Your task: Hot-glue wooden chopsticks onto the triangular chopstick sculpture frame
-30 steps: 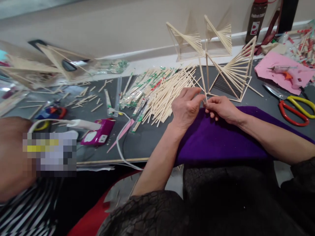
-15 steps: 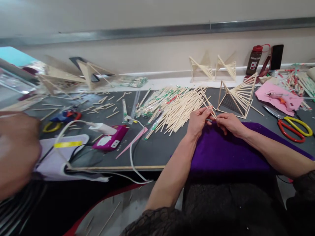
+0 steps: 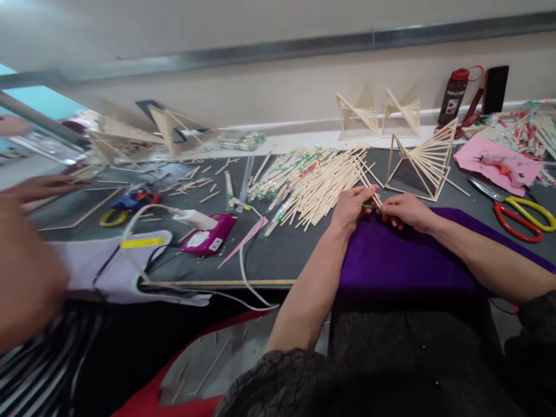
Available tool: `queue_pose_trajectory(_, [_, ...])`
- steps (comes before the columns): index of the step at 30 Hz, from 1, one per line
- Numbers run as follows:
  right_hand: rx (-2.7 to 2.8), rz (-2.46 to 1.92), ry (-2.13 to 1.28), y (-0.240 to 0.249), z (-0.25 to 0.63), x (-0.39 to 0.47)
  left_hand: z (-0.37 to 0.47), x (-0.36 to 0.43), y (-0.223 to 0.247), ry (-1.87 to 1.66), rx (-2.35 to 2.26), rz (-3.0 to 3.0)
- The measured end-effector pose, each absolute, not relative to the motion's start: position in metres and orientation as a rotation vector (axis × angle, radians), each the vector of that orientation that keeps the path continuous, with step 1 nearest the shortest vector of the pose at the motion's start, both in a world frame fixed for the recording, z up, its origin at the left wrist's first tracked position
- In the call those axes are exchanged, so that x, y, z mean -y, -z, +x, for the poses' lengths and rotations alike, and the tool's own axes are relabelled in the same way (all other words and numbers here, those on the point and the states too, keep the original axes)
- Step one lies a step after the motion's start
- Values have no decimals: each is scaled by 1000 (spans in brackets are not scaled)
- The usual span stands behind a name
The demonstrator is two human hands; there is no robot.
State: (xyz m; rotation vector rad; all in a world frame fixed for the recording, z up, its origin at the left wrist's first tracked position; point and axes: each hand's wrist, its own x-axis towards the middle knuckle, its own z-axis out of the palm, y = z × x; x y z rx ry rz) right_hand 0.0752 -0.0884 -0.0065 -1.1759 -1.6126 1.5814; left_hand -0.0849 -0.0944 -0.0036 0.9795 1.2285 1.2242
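Note:
Over a purple cloth [image 3: 403,266] at the table's front edge, my two hands meet around a few thin wooden chopsticks [image 3: 377,200]. My left hand [image 3: 350,208] pinches them between thumb and fingers, and they slant up and away to the left. My right hand [image 3: 405,209] has its fingertips closed at their near end; the exact grip is partly hidden. Behind my left hand lies a heap of loose chopsticks [image 3: 324,188], some in clear wrappers. Just beyond my right hand stands a framework of fanned chopsticks [image 3: 432,159].
Two similar frameworks [image 3: 402,110] stand against the wall. Red-and-yellow-handled scissors [image 3: 519,217] and a glue gun [image 3: 499,162] on pink paper lie right, near a bottle [image 3: 454,95]. A magenta power box [image 3: 211,234] with cables lies left, beside a co-worker's arm [image 3: 30,272].
My hands stay together on the chopsticks with only slight finger movement. The view has shifted a little. At left, the co-worker's hand has reached forward across the table, near a stick frame.

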Motion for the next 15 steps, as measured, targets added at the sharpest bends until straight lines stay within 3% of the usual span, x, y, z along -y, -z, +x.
queue_pose_trajectory(8, [1578, -1142, -1676, 1, 79, 83, -88, 87, 7, -1224, -1231, 876])
queue_pose_trajectory(15, [1888, -839, -1120, 22, 76, 91, -89, 84, 9, -1193, -1300, 919])
